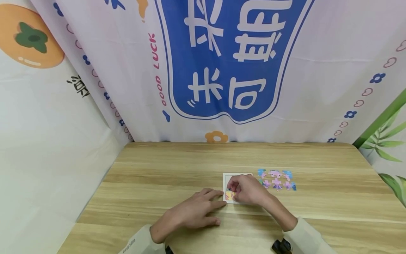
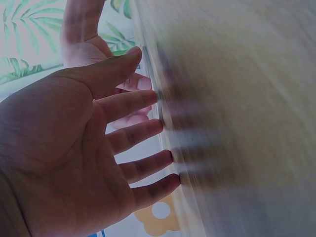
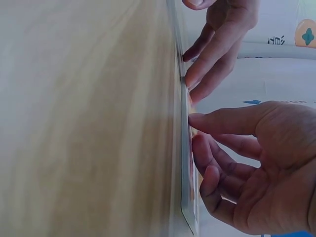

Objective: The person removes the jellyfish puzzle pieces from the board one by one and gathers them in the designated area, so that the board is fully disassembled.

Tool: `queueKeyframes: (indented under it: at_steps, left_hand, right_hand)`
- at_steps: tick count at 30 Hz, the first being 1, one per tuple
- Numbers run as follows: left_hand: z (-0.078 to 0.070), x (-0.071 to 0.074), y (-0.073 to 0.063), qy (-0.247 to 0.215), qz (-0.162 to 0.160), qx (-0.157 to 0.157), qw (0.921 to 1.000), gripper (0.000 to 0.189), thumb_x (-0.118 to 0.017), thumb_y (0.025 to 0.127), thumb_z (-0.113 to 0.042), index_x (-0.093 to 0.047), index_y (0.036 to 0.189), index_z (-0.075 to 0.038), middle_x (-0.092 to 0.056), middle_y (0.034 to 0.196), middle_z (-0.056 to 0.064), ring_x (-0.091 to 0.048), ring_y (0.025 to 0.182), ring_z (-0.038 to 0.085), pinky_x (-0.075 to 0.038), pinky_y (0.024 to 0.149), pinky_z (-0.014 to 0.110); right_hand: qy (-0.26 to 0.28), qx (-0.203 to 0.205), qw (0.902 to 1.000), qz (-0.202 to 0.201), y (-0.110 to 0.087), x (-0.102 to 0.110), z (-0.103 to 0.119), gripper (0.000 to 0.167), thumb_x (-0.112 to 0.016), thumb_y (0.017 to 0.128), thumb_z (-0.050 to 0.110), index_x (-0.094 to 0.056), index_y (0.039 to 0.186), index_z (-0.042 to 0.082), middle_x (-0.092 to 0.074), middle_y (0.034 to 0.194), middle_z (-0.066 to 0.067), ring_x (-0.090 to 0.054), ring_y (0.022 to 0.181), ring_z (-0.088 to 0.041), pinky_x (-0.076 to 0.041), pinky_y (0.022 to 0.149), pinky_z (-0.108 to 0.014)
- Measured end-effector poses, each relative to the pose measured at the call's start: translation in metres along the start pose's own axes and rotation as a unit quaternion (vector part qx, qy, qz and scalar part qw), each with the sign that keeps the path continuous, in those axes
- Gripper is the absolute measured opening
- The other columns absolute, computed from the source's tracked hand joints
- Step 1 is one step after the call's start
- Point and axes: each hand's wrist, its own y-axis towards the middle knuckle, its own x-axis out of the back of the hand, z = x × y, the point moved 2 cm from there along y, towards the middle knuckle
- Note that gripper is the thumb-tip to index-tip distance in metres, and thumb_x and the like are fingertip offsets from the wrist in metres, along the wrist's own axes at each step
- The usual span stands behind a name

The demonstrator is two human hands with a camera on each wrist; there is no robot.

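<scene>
Printed cloth (image 1: 317, 77) with a blue panel hangs behind the far edge of a wood-grain table (image 1: 152, 176), on which a white puzzle tray (image 1: 225, 177) lies roughly midway between the left and right edges, well in from the far edge. Loose puzzle pieces (image 1: 276, 181), pink and blue, sit in two rows just beside the tray, toward the table's right edge. Yellow pieces (image 1: 229, 195) lie in the tray's near left corner. Filling that corner seems to be the step in hand; the next move likely calls for lining up the tabs and pressing flat, with the tray kept from sliding. The left hand (image 1: 198, 210) lies palm down, its fingers released, straight and spread, with fingertips touching the tray's left edge and the thumb apart on the table. The right hand (image 1: 248, 189) works over the tray, its fingers bent and its thumb reaching down to the tray; thumb and fingertips stand close together, but whether they pinch a piece I cannot tell.
</scene>
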Motion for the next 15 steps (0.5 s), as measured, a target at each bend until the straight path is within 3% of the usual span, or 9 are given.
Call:
queueKeyframes:
  at_steps: [11, 15]
  left_hand:
    - [0.0004, 0.0003, -0.0002, -0.009, 0.002, 0.004, 1.0, 0.058, -0.066, 0.106, -0.048, -0.055, 0.159, -0.027, -0.041, 0.172, 0.001, -0.04, 0.157, 0.029, -0.042, 0.124, 0.053]
    - [0.0003, 0.0006, 0.0004, -0.008, 0.004, 0.003, 1.0, 0.057, -0.065, 0.106, -0.048, -0.055, 0.159, -0.027, -0.04, 0.172, 0.001, -0.04, 0.156, 0.029, -0.043, 0.124, 0.054]
  right_hand:
    - [0.0, 0.017, 0.9999, 0.0, -0.0005, -0.0005, 0.0, 0.03, -0.083, 0.079, -0.008, -0.074, 0.099, 0.012, -0.068, 0.086, 0.001, -0.061, 0.075, -0.01, -0.052, 0.069, -0.024]
    - [0.006, 0.022, 0.9997, 0.006, -0.0012, 0.0013, -0.0014, 0.025, -0.079, 0.085, -0.006, -0.074, 0.1, 0.013, -0.072, 0.087, 0.001, -0.063, 0.076, -0.009, -0.053, 0.068, -0.025]
